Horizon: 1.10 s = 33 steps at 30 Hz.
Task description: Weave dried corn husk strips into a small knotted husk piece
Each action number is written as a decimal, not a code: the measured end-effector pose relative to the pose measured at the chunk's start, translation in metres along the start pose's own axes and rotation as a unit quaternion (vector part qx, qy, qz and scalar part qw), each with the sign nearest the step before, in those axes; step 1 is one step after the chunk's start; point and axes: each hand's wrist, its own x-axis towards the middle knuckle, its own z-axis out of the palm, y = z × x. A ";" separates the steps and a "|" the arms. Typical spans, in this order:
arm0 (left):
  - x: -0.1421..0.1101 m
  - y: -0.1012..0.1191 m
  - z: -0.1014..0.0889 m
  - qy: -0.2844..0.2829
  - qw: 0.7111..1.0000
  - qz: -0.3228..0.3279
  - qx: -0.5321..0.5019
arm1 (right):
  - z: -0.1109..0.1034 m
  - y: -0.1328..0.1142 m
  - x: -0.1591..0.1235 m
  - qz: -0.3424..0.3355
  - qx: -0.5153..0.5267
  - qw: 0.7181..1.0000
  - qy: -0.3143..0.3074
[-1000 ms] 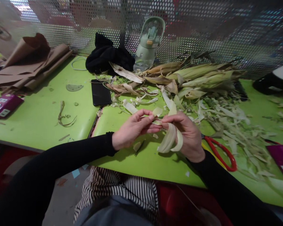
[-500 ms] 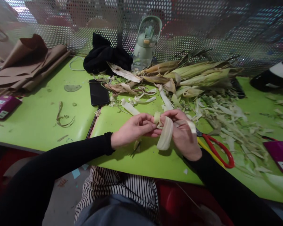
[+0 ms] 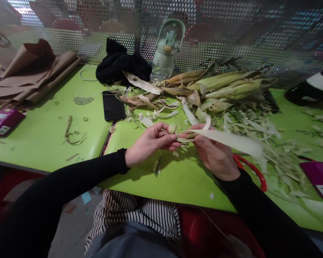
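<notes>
Over the front of the green table, my left hand (image 3: 153, 142) pinches the gathered end of several pale corn husk strips, a short curl standing above its fingertips. My right hand (image 3: 214, 154) is closed on the same strips, between thumb and fingers. One long corn husk strip (image 3: 228, 140) stretches out over the right hand, its far end blurred. Another curls upward behind the fingers. Red-handled scissors (image 3: 254, 170) lie beside my right wrist, partly covered by it. Beyond the hands is a heap of corn husks (image 3: 226, 86).
A black phone (image 3: 113, 105), a black cloth (image 3: 121, 64) and a pale green bottle (image 3: 164, 53) stand or lie at the back. Brown paper (image 3: 29, 79) is at left. Husk shreds (image 3: 269, 143) cover the right side. Purple objects (image 3: 319, 177) sit at both sides.
My right hand has moved right, away from the left hand. The wide strip that hung down between the hands now extends to the right. The scissors are more covered.
</notes>
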 end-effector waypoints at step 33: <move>0.010 0.018 -0.019 -0.027 0.996 -0.040 0.070 | -0.005 -0.002 0.000 -0.078 -0.219 0.971 -0.047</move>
